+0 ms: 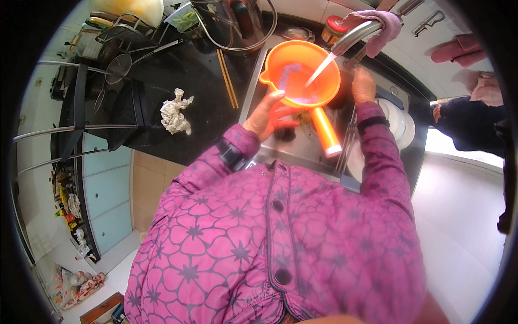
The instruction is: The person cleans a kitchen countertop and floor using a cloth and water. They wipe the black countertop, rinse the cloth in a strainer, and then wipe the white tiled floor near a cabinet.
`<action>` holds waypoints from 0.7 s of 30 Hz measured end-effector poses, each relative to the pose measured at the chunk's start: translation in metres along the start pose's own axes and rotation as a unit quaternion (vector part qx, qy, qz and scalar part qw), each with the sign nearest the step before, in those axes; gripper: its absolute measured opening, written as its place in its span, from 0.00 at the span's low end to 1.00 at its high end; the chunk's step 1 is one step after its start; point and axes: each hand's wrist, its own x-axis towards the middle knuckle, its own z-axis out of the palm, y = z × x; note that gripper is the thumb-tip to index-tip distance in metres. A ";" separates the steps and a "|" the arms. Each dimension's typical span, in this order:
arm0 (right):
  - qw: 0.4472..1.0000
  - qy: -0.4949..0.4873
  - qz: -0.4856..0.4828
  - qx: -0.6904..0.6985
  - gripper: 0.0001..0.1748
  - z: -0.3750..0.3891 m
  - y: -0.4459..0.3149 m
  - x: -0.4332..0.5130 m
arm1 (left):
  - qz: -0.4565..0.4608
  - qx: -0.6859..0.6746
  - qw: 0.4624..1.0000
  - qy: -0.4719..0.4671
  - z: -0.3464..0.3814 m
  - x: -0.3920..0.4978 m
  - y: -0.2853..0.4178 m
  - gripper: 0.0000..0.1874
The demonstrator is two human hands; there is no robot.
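My left hand grips the near rim of an orange plastic water ladle, thumb over the edge and fingers beneath. The ladle is held above a stainless steel sink, its handle angled down to the right. A stream of water runs from the faucet spout into its bowl. To the right, my right hand reaches up to the base of the faucet. Its fingertips are partly hidden, so I cannot tell whether they hold the handle there.
A crumpled white cloth or tissue and wooden chopsticks lie on the black counter. Behind them stands a large metal pot. A red-lidded jar sits behind the sink, white dishes at its right. Another person stands far right.
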 end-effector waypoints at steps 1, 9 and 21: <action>1.000 0.018 -0.013 0.007 0.12 0.000 0.003 0.002 | -0.001 -0.002 1.000 -0.004 0.000 -0.001 0.001 0.37; 0.993 -0.021 0.094 0.072 0.15 -0.014 0.022 0.023 | -0.019 0.006 1.000 -0.022 -0.005 0.001 -0.001 0.37; 0.986 -0.054 0.118 0.106 0.16 -0.018 0.023 0.028 | -0.088 -0.040 0.995 -0.025 -0.023 -0.014 -0.005 0.39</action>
